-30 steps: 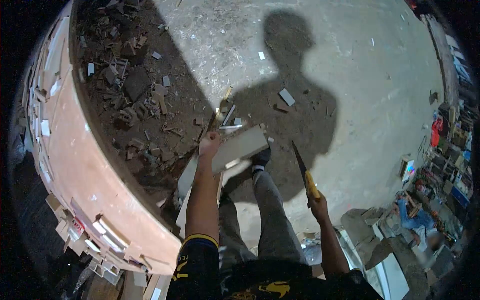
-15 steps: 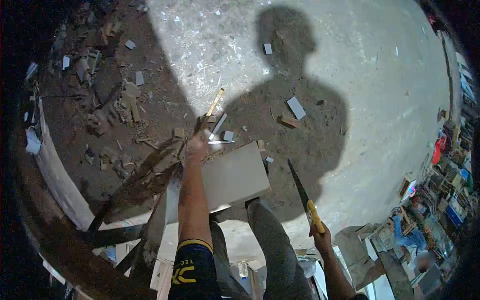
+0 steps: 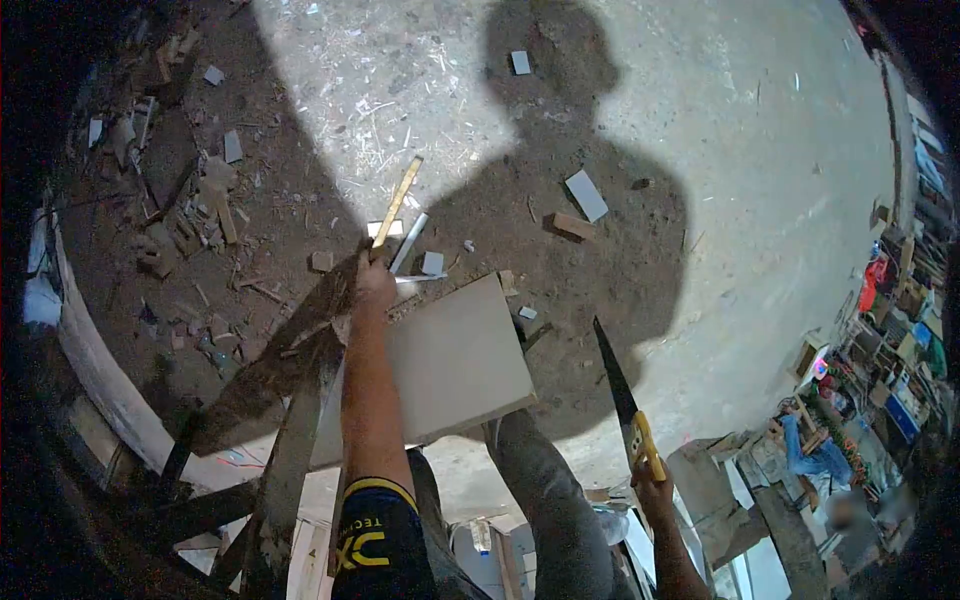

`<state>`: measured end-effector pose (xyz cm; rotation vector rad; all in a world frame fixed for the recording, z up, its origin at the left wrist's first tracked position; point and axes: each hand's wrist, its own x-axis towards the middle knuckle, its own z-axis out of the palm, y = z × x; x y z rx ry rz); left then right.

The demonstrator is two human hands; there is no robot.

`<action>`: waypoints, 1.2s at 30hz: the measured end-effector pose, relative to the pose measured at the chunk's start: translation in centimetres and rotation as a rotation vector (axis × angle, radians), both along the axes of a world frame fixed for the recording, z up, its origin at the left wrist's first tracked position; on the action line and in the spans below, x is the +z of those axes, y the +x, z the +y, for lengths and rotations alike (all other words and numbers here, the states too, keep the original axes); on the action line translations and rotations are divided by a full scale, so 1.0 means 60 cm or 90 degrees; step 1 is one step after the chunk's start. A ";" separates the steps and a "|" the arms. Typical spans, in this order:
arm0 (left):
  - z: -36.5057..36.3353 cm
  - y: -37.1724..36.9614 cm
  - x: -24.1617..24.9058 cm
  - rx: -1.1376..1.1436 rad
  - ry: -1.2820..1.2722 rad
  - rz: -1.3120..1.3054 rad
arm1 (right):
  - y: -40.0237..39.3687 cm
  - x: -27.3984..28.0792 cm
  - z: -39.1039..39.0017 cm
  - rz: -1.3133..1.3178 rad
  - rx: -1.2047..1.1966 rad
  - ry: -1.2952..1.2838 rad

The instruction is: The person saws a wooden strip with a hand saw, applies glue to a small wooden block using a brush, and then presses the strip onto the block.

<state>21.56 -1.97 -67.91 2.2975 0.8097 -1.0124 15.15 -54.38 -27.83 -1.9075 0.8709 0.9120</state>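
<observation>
My left hand (image 3: pixel 374 284) is closed around the lower end of a thin, light-coloured wooden strip (image 3: pixel 402 196), which points away from me. The forearm crosses over a pale flat board (image 3: pixel 455 350) in front of my legs. On the right, my right hand (image 3: pixel 654 488) grips the yellow handle of a handsaw (image 3: pixel 622 390). The saw's dark blade points forward and slightly left, apart from the board. Beyond the board's far edge lie a narrow pale strip (image 3: pixel 409 243) and a small pale block (image 3: pixel 433 263).
Wood scraps (image 3: pixel 225 215) and shavings litter the floor at left. A white offcut (image 3: pixel 587 196) and a brown wood piece (image 3: pixel 573 227) lie ahead, within my shadow. At right are stacked boards (image 3: pixel 715 490) and a cluttered pile with blue cloth (image 3: pixel 812 452).
The view has shifted, so the floor and board appear farther left and the scraps ahead higher. My right hand and the saw have moved slightly right. My left hand still holds the strip.
</observation>
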 end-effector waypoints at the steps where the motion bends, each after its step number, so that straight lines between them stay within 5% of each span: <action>1: 0.000 -0.006 0.000 -0.041 0.047 -0.112 | 0.000 0.005 0.004 -0.007 -0.002 0.007; 2: 0.002 -0.012 0.009 -0.084 0.094 -0.226 | 0.001 0.015 0.009 -0.001 -0.003 0.008; 3: -0.029 0.073 0.158 0.447 -0.133 -0.228 | 0.005 0.023 0.016 -0.003 -0.006 0.002; 4: -0.032 0.079 0.183 0.443 -0.126 -0.232 | 0.008 0.030 0.022 -0.010 -0.010 0.001; 6: -0.021 0.097 0.239 0.092 0.063 -0.410 | 0.005 0.040 0.020 -0.014 0.022 0.010; 8: -0.030 0.134 0.309 0.034 0.109 -0.469 | 0.000 0.059 0.025 -0.082 -0.017 0.040; 10: -0.051 0.177 0.406 0.437 -0.203 -0.439 | -0.004 0.080 0.028 -0.138 -0.044 0.102; 13: -0.093 0.227 0.579 0.735 -0.533 -0.522 | 0.022 0.131 0.063 -0.174 -0.111 0.141; 14: -0.073 0.216 0.608 0.599 -0.665 -0.428 | 0.039 0.152 0.076 -0.188 -0.115 0.152; 18: -0.138 0.239 0.883 0.801 -0.866 -0.421 | 0.062 0.242 0.099 -0.197 -0.082 0.141; 23: -0.134 0.188 1.124 0.743 -1.014 -0.453 | 0.074 0.349 0.108 -0.247 -0.080 0.177; 26: -0.114 0.145 1.251 0.665 -0.948 -0.505 | 0.071 0.388 0.107 -0.263 -0.091 0.184; 32: -0.058 0.027 1.375 0.623 -1.046 -0.532 | 0.055 0.508 0.166 -0.328 -0.065 0.152; 36: -0.025 -0.053 1.416 0.633 -0.917 -0.584 | 0.023 0.562 0.205 -0.350 -0.091 0.217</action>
